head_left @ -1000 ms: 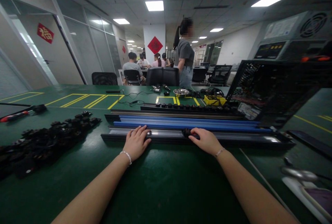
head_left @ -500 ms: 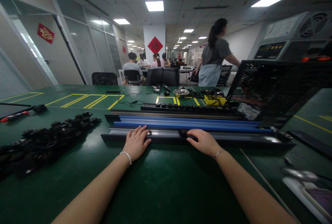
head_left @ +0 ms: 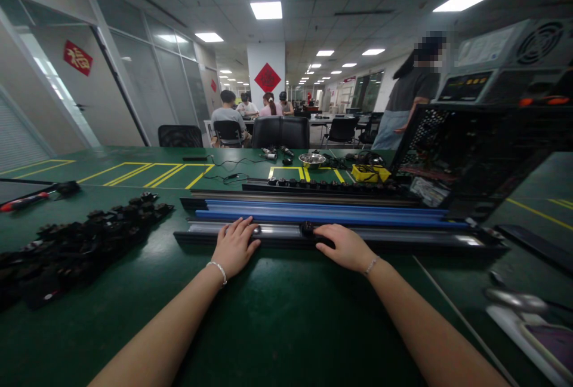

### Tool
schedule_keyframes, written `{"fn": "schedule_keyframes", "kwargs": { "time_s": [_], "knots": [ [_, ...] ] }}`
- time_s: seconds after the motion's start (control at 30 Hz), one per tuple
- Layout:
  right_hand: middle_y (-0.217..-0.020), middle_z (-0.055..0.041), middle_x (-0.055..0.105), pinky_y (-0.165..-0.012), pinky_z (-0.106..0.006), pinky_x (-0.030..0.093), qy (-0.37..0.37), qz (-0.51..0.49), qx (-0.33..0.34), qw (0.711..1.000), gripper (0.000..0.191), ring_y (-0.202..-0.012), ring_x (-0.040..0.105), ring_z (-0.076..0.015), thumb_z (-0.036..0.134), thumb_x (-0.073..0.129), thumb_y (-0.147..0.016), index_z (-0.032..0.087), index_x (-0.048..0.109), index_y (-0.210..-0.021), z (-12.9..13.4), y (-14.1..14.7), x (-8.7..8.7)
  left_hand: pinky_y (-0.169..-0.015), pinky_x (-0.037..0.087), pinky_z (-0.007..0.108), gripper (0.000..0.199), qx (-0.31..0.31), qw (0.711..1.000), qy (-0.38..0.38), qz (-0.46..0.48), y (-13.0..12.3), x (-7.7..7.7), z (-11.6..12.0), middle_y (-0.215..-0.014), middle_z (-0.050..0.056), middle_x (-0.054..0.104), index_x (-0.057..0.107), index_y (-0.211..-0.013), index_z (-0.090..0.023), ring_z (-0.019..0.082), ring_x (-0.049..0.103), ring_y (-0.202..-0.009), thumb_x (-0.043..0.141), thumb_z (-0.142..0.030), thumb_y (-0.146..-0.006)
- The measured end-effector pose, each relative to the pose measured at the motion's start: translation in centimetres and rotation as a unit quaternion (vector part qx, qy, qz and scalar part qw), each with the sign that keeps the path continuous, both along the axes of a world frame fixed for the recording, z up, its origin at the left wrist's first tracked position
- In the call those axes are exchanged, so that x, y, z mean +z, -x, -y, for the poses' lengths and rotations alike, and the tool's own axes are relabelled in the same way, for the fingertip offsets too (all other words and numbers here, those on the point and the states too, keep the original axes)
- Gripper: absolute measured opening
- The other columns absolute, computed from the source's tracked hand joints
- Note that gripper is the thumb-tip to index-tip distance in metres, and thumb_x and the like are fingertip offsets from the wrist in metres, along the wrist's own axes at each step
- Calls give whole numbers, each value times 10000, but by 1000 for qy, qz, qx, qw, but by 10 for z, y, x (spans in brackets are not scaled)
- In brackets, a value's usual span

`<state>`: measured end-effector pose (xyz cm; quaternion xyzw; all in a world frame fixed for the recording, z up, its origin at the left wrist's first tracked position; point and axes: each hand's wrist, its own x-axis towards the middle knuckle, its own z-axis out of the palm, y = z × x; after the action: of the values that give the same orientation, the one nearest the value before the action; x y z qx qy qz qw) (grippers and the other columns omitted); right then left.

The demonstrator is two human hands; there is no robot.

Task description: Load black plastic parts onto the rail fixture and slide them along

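A long black rail (head_left: pixel 403 236) with a shiny inner channel lies across the table in front of me. My left hand (head_left: pixel 233 248) rests flat over its left part, fingers spread, with a small dark piece (head_left: pixel 256 229) by the index finger. A small black block-like part (head_left: pixel 307 229) sits in the channel. The fingertips of my right hand (head_left: pixel 345 247) touch its right side; the thumb stays apart, lower down at the rail's front edge. Behind this rail lies a blue rail (head_left: pixel 322 212).
A heap of black parts (head_left: pixel 89 237) lies at left, near a red-handled tool (head_left: pixel 24 202). An open computer case (head_left: pixel 465 154) stands at right. Further back are a metal bowl (head_left: pixel 312 160), a yellow item (head_left: pixel 370 173) and a row of black pieces (head_left: pixel 322 184). People are in the background.
My right hand and the black part have moved a little left along the rail. My left hand stays put. The standing person in the background has moved right.
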<state>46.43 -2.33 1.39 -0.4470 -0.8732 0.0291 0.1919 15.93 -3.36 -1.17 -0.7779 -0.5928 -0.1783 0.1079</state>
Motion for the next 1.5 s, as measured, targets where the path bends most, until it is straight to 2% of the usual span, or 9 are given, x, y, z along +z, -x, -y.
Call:
{"fn": "schedule_keyframes", "kwargs": {
  "time_s": [0.33, 0.7, 1.0, 1.3, 1.5],
  "knots": [
    [-1176, -58, 582, -934, -373, 409, 15, 6, 15, 1000, 420, -1082, 510, -202, 360, 505, -788, 225, 543, -1184, 4, 9, 0, -1021, 243, 427, 373, 6, 1000, 7, 0, -2, 2, 1, -1362, 9, 431, 507, -1182, -313, 217, 342, -1262, 415, -408, -834],
    [-1207, -60, 559, -943, -376, 385, 24, 34, 9, 999, 458, -1086, 492, -214, 381, 470, -804, 221, 501, -1232, 7, 14, 2, -1021, 239, 426, 376, 2, 1000, 2, 0, -1, 2, 1, -1363, 4, 429, 498, -1187, -307, 214, 339, -1264, 403, -410, -838],
    [-1207, -69, 554, -925, -385, 362, 20, 66, -8, 998, 529, -1071, 493, -230, 388, 471, -799, 231, 414, -1301, 14, 30, -1, -1028, 222, 440, 380, 4, 1000, -3, -5, -1, 0, 0, -1365, 1, 427, 493, -1193, -315, 220, 330, -1270, 397, -414, -838],
    [-1226, -59, 527, -929, -360, 300, 23, 105, -25, 994, 558, -1094, 460, -214, 396, 464, -797, 267, 356, -1330, 16, 33, 0, -1019, 220, 490, 445, 10, 999, 2, -44, -4, 1, 3, -1389, 22, 391, 437, -1246, -283, 233, 306, -1280, 416, -417, -821],
    [-1126, -45, 563, -895, -348, 280, 14, 115, -46, 992, 570, -1022, 483, -206, 321, 469, -776, 302, 343, -1332, 18, 37, 0, -998, 147, 615, 567, 20, 997, 2, -71, -10, 0, 7, -1407, 83, 345, 342, -1321, -266, 303, 249, -1298, 452, -416, -786]
  ]
}}
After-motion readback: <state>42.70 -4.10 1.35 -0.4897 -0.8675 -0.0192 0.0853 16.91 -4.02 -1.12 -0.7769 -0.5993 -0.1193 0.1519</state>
